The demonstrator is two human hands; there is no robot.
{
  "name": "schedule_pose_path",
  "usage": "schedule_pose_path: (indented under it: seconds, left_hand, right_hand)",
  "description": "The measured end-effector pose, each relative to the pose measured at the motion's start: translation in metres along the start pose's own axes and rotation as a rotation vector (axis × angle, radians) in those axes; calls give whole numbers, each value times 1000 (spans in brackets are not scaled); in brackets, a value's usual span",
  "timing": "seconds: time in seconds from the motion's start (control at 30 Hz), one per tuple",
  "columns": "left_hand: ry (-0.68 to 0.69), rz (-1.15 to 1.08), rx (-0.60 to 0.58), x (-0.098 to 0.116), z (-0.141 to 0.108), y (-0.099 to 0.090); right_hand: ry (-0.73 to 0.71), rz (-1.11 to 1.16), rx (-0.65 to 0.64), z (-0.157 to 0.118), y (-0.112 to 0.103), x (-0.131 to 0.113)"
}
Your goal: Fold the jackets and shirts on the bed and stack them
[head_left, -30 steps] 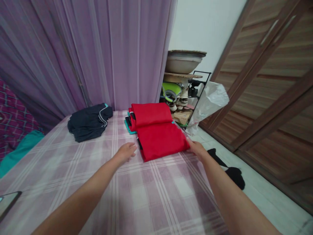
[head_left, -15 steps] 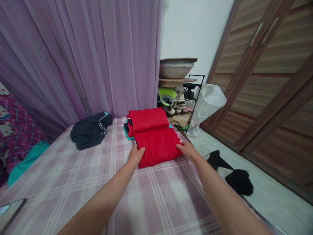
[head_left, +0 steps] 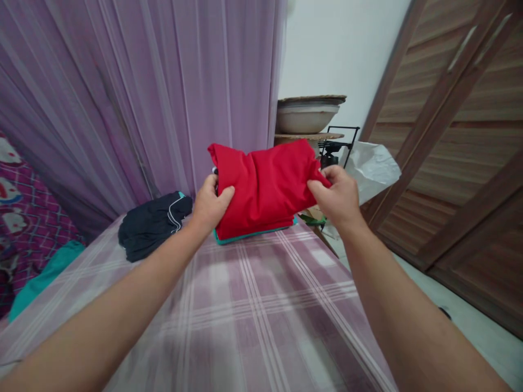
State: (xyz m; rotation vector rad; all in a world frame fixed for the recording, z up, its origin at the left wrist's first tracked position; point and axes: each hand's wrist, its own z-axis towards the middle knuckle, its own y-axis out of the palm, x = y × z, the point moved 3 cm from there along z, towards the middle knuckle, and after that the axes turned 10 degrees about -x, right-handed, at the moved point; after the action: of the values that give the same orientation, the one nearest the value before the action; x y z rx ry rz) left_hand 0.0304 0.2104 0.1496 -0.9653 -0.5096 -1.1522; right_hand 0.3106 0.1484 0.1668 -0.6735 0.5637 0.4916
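A folded red garment (head_left: 265, 182) is held up in front of me, its near face creased down the middle. My left hand (head_left: 211, 201) grips its left edge, thumb in front and fingers behind. At the right edge, my right hand (head_left: 335, 193) pinches a corner of the red cloth. Just below and behind it is a stack of folded clothes (head_left: 253, 235), with red layers and a teal edge at the bottom; the garment hides most of it. Whether the garment touches the stack I cannot tell.
A dark navy garment (head_left: 149, 226) with white piping lies on the plaid bedsheet (head_left: 229, 316) at left. Teal cloth (head_left: 47, 277) is at the far left. Beyond the bed stand a rack with large basins (head_left: 308, 117), a white plastic bag (head_left: 371, 169) and a wooden wardrobe (head_left: 453, 147).
Both hands have lifted the red garment off the bed and carried it forward, over the stack. It was lying flat in front of the stack before. The view has shifted slightly.
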Motion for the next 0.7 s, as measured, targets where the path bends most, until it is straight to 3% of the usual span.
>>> schedule_pose_path:
  seconds: [0.07, 0.13, 0.2, 0.27, 0.33, 0.43, 0.5, 0.57, 0.63, 0.7]
  left_hand:
    - [-90, -154, 0, -22, 37, 5]
    - [-308, -236, -21, -55, 54, 18]
    - [-495, -219, -37, -90, 50, 32]
    - [-576, -179, -63, -118, 36, 45]
    - [-594, -153, -103, -136, 22, 54]
    - [-586, -103, -155, -147, 7, 55]
    - [-583, -34, -164, -150, -3, 42]
    - [-588, 54, -139, -155, -19, 17]
    - [-559, 217, -97, -165, -39, -19]
    - [-498, 530, -89, -177, -62, -61]
  right_hand:
    - [63, -62, -14, 31, 26, 15]
    - [192, -128, -132, 44, 59, 40]
    - [329, -174, -309, 37, 92, 68]
    - [393, -188, -400, 19, 116, 91]
    - [415, -193, -409, 1, 128, 107]
    - [455, -164, -361, -20, 130, 121]
    - [445, -91, -329, -37, 125, 127]
    - [377, -6, -327, -66, 120, 132]
    - [278, 24, -345, -105, 113, 137]
    - [170, 0, -393, -148, 105, 141]
